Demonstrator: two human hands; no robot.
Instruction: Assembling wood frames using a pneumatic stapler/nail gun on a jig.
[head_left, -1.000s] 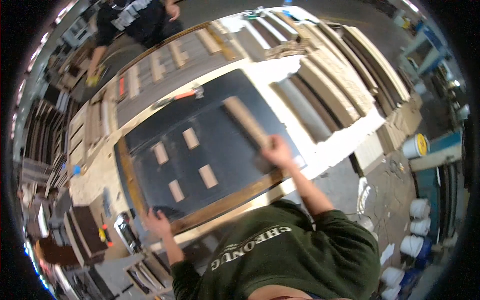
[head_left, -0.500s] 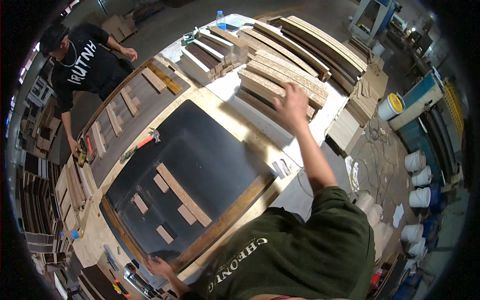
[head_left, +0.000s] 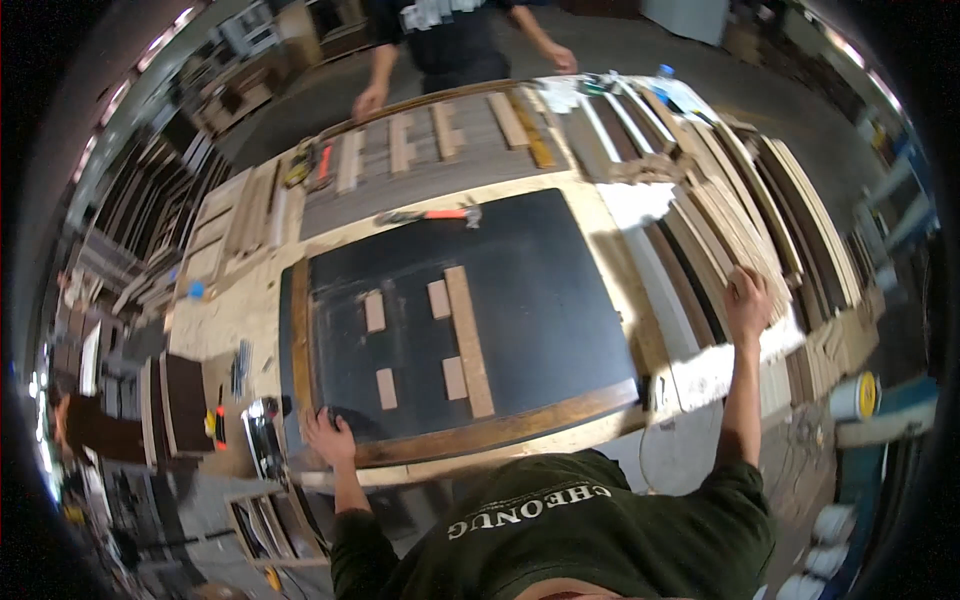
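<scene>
A black panel (head_left: 540, 290) lies in front of me, edged with brown wooden strips along its left and near sides. My left hand (head_left: 328, 437) rests on its near left corner, fingers apart and holding nothing. Out to the right, my right hand (head_left: 750, 305) has its fingers curled over the near end of a wooden strip (head_left: 715, 235) in a stack of similar ones. On the panel lie a long light strip (head_left: 468, 345), two small blocks touching its left side, and two more blocks farther left. A claw hammer (head_left: 440, 214) lies across the panel's far edge.
Across the table a co-worker (head_left: 450, 45) stands behind a grey-brown panel (head_left: 350, 210) bearing several short strips. A silver and black tool (head_left: 265, 440) sits by the left corner. A clear blue bottle (head_left: 665, 75) stands at the far right, and a yellow-lidded bucket (head_left: 855, 396) on the floor.
My view has swung left. My right hand has gone from spread above the stack to curled on a strip's end. The co-worker's lower hand has lifted off the tools at the table's far left.
</scene>
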